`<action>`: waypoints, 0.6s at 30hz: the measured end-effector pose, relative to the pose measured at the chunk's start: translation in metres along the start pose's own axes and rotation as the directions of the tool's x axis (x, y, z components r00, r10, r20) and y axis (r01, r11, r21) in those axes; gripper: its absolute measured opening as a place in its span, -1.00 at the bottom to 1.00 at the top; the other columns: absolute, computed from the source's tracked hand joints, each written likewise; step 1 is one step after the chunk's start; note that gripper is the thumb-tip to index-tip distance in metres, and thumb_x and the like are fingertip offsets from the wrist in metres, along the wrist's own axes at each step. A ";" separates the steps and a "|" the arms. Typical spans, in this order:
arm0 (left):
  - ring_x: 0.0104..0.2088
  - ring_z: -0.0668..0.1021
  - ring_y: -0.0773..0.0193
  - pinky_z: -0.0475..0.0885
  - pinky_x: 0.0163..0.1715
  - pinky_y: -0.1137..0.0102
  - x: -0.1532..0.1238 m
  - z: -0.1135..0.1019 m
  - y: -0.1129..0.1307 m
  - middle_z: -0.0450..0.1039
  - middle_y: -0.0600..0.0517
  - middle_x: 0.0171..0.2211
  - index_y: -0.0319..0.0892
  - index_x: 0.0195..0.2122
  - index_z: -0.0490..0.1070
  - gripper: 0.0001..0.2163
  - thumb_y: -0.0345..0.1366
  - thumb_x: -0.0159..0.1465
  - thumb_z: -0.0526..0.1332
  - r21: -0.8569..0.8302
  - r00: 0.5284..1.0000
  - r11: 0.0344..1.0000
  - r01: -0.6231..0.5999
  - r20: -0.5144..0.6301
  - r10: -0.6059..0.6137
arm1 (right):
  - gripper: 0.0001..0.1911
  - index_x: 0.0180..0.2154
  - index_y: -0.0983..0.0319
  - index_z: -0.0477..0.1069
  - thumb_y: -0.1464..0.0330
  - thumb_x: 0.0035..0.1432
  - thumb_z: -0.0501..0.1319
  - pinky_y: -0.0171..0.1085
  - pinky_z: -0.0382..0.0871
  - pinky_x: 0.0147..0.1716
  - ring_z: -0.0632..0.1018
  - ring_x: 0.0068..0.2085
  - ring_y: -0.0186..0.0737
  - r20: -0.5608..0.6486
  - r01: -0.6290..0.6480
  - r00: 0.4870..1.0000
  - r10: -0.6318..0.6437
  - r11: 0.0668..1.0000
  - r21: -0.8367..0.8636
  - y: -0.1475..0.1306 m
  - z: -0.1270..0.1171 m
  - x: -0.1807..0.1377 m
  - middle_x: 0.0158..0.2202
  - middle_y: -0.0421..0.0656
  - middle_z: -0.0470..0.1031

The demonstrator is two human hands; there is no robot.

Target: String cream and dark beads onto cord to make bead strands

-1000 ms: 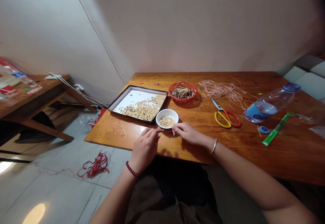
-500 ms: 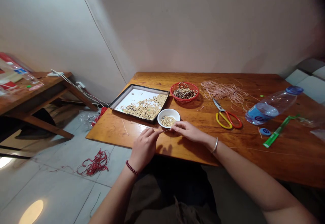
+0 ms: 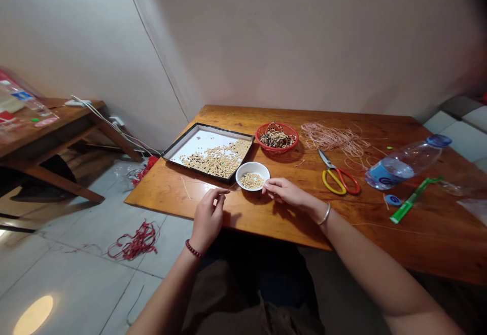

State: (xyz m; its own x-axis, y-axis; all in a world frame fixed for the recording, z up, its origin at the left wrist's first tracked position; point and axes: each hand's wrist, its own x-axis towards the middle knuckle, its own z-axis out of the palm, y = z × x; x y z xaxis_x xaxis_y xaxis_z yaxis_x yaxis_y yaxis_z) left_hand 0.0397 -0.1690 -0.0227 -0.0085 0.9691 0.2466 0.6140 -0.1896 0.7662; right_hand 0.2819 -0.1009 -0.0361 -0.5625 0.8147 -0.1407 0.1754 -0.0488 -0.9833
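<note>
My left hand [image 3: 208, 214] is closed in a pinch near the table's front edge, with a thin cord [image 3: 235, 190] at its fingertips. At the right rim of a white bowl [image 3: 238, 176], my right hand [image 3: 284, 192] has its fingers pressed together; whatever they hold is too small to make out. Pale beads [image 3: 251, 180] lie in the bowl. Just behind it, a black-edged white tray [image 3: 194, 143] carries many loose beads, mostly pale with some dark ones.
A red basket [image 3: 277, 149] of strung beads stands behind the bowl. Farther right lie a tangle of pink cord [image 3: 335, 137], scissors [image 3: 335, 175], a tilted plastic bottle [image 3: 403, 165], its blue cap-like disc [image 3: 393, 200] and a green packet [image 3: 411, 204]. Red strands [image 3: 135, 241] litter the floor.
My hands have moved apart: the left went left and away from the bowl, the right shifted slightly right along its rim. The view has turned slightly.
</note>
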 end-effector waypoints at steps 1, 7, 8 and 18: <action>-0.14 0.47 0.20 0.36 -0.22 0.38 0.001 0.001 -0.003 0.47 -0.04 -0.17 -0.17 -0.19 0.45 -0.78 -0.26 0.31 0.04 -0.048 0.999 0.998 0.033 -0.001 -0.033 | -0.57 -0.36 0.31 0.36 0.04 0.15 0.09 -0.40 0.03 -0.65 0.19 -0.62 -0.47 0.006 -0.011 1.000 0.011 1.000 0.007 0.000 -0.001 0.000 -0.59 -0.30 0.20; -0.15 0.47 0.17 0.33 -0.14 0.36 0.005 0.002 -0.013 0.48 -0.05 -0.17 -0.19 -0.18 0.48 -0.73 -0.13 0.21 0.16 -0.365 0.978 0.907 0.208 0.049 -0.205 | -0.58 -0.36 0.31 0.37 0.05 0.13 0.09 -0.40 0.03 -0.66 0.20 -0.64 -0.48 0.016 -0.054 0.998 0.054 0.998 0.028 -0.004 -0.003 -0.001 -0.58 -0.30 0.23; -0.16 0.46 0.18 0.33 -0.15 0.36 0.005 0.002 -0.013 0.48 -0.05 -0.19 -0.19 -0.18 0.48 -0.72 -0.12 0.19 0.19 -0.400 0.974 0.889 0.223 0.054 -0.220 | -0.60 -0.36 0.31 0.37 0.08 0.13 0.09 -0.41 0.03 -0.66 0.21 -0.64 -0.48 0.011 -0.061 0.998 0.060 0.998 0.035 -0.005 -0.003 -0.002 -0.58 -0.29 0.24; -0.46 0.43 0.38 0.34 -0.48 0.48 0.004 -0.004 -0.007 0.36 0.03 -0.39 -0.23 -0.16 0.47 -0.62 -0.17 0.01 0.37 -0.672 0.819 0.482 0.562 0.372 -0.437 | -0.83 -0.47 0.29 0.35 0.31 0.02 0.10 -0.43 0.07 -0.66 0.26 -0.67 -0.47 -0.046 -0.143 0.988 0.148 0.985 0.097 -0.004 -0.006 -0.001 -0.65 -0.29 0.26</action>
State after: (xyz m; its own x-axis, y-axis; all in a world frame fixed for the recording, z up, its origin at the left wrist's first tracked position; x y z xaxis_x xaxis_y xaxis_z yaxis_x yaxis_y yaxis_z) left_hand 0.0327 -0.1650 -0.0245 0.0184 0.9354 -0.3531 -0.2397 0.3470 0.9067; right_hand 0.2863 -0.0985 -0.0312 -0.4925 0.8245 -0.2788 0.1748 -0.2201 -0.9597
